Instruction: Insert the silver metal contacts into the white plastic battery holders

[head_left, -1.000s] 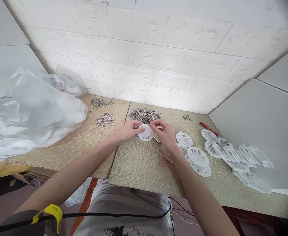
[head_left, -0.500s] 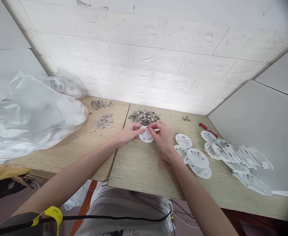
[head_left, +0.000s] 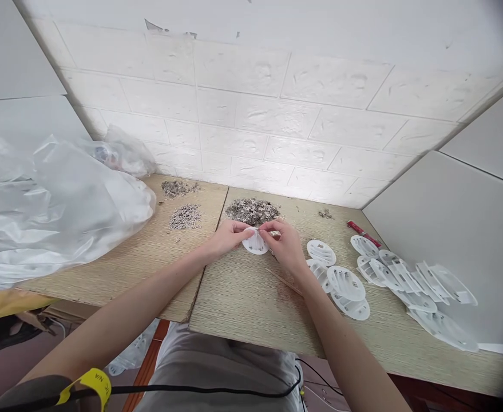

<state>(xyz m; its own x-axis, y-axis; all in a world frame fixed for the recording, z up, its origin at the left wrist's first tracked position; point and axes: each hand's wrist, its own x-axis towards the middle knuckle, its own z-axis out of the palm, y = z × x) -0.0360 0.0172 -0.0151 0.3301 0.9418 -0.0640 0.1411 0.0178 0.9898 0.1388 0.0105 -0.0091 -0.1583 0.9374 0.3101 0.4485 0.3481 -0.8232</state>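
Between thumb and fingers, my left hand (head_left: pixel 229 236) grips the left edge of a white round plastic battery cover (head_left: pixel 255 245), its inner side with small metal bits facing me. At the cover's upper edge, the fingertips of my right hand (head_left: pixel 286 245) are pinched together on what looks like a tiny dark metal piece; its exact shape is too small to tell. Just behind both hands lies a heap of small metal contact pieces (head_left: pixel 252 210). A thin wooden stick (head_left: pixel 283 281) lies by my right wrist.
More white covers (head_left: pixel 346 283) lie to the right, with an overlapping row (head_left: pixel 406 274) beyond. A red tube-like object (head_left: pixel 363 233) is behind them. Smaller metal piles (head_left: pixel 185 217) sit left, beside a large plastic bag (head_left: pixel 71 212). A white brick-pattern wall (head_left: pixel 255 109) closes the back.
The whole view has tilted up slightly, so things sit a little lower. Both hands stay at the cover's upper edge, with only slight finger movement.
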